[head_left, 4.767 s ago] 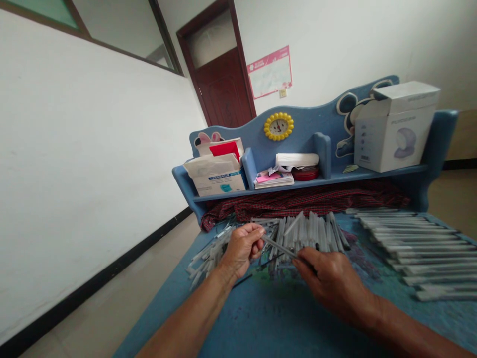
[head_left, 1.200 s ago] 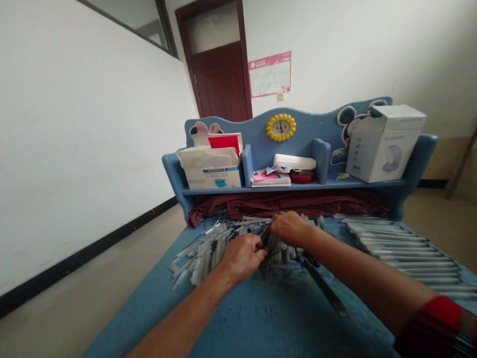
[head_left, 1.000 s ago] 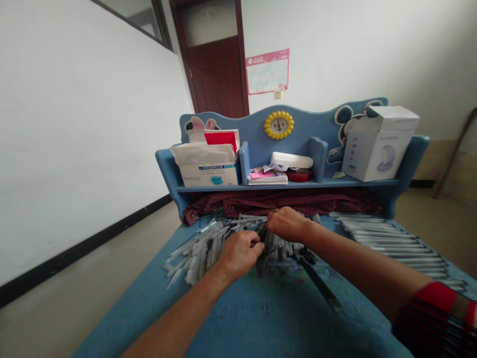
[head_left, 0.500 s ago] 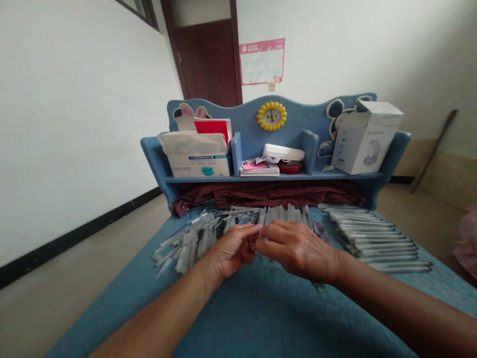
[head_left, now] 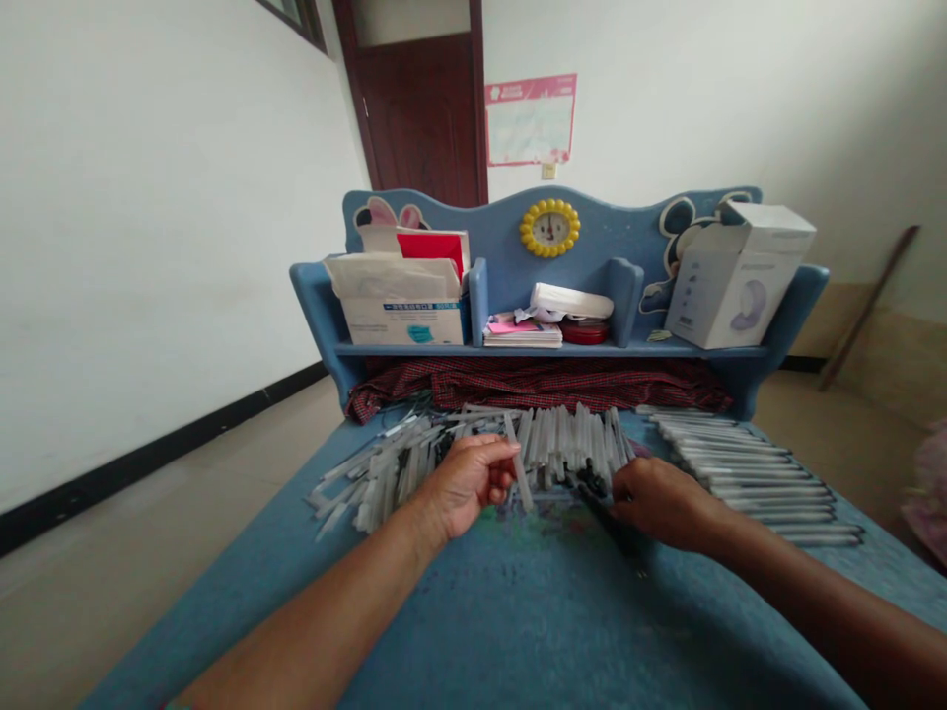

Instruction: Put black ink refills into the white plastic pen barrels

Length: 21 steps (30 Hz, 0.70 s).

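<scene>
In my left hand [head_left: 473, 483] a translucent pen barrel [head_left: 519, 463] is pinched between thumb and fingertips, held slanting above the table. My right hand [head_left: 662, 503] is lowered to the right, fingers curled, at a bundle of slim black pen parts [head_left: 611, 518]. Whatever its fingertips grip is hidden. Behind the hands, a row of upright-looking clear pen barrels [head_left: 569, 434] lies side by side. A looser heap of barrels [head_left: 400, 463] spreads to the left. Right of my right hand, pens with dark ends [head_left: 762, 478] lie in a stacked row.
The blue table [head_left: 473, 621] has a raised shelf [head_left: 444, 351] at its back. On it stand a mask box [head_left: 406, 320], a stack of papers [head_left: 522, 337], a red round case [head_left: 584, 332] and a white carton [head_left: 740, 281]. A checked cloth [head_left: 533, 383] lies beneath.
My right hand has parted from my left and moved right and down to the black pen parts. My left hand stays nearly in place, and the barrel in it now shows plainly.
</scene>
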Each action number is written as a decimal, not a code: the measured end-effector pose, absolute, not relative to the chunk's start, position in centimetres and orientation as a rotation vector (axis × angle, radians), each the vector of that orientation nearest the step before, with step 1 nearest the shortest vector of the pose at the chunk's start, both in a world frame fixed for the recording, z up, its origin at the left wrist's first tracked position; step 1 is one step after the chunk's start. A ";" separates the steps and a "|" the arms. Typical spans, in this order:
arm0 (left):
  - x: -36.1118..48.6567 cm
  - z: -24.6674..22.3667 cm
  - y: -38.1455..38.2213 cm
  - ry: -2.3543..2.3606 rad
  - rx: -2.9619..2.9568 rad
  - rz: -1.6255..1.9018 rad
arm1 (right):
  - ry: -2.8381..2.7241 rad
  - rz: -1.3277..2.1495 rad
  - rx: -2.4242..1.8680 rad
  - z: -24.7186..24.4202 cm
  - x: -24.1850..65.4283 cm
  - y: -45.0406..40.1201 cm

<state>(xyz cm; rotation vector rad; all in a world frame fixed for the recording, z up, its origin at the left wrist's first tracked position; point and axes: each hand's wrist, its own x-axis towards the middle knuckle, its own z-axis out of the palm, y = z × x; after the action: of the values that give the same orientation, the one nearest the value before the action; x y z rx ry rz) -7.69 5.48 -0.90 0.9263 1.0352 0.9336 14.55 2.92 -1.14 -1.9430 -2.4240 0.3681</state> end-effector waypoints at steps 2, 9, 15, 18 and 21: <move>-7.6 -0.9 5.4 1.051 0.950 0.925 | -2.410 0.455 -1.971 -1.2 14.5 2.9; -7.6 -0.9 5.4 1.062 0.982 0.925 | -2.424 0.707 -2.028 -1.3 13.8 3.4; -7.7 -1.2 5.5 1.040 1.008 0.918 | -2.535 0.629 -2.118 -0.9 12.7 3.9; -7.7 -1.2 5.5 1.036 1.010 0.913 | -2.592 0.431 -2.145 -0.5 11.8 3.9; -7.6 -1.0 5.4 1.038 0.987 0.923 | -2.647 0.235 -2.151 -0.2 10.9 3.7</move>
<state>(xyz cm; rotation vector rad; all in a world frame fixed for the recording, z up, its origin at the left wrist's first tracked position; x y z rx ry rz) -7.65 5.41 -1.03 0.9866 1.0379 0.9232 10.90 3.73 -0.24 -2.1512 -2.6469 0.2348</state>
